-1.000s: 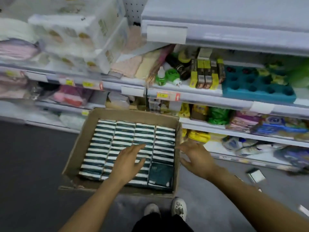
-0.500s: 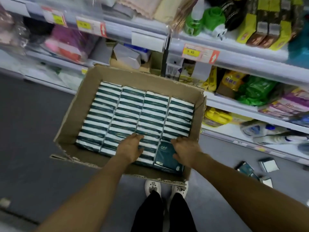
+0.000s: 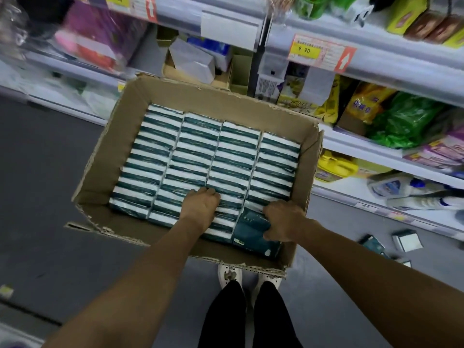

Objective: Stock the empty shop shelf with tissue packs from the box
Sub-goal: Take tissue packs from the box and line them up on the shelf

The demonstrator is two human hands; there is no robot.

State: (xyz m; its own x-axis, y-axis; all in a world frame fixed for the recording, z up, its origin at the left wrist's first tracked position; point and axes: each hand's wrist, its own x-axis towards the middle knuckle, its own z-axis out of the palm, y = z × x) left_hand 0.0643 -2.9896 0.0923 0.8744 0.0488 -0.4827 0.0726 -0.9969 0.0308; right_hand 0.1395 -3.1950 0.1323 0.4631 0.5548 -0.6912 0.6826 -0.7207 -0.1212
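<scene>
Grey shop floor bears the box; both hands' grips clutch tissue packs.

Both bare forearms are extended from the lower corners of the frame toward its centre. The left hand is held palm down just left of centre, knuckles raised, its fingers curled downward with the tips hidden. The right hand is placed just right of centre, slightly lower, its fingers bent and thumb tucked beneath. Two dark-trousered legs and pale shoes are seen at bottom centre.
</scene>
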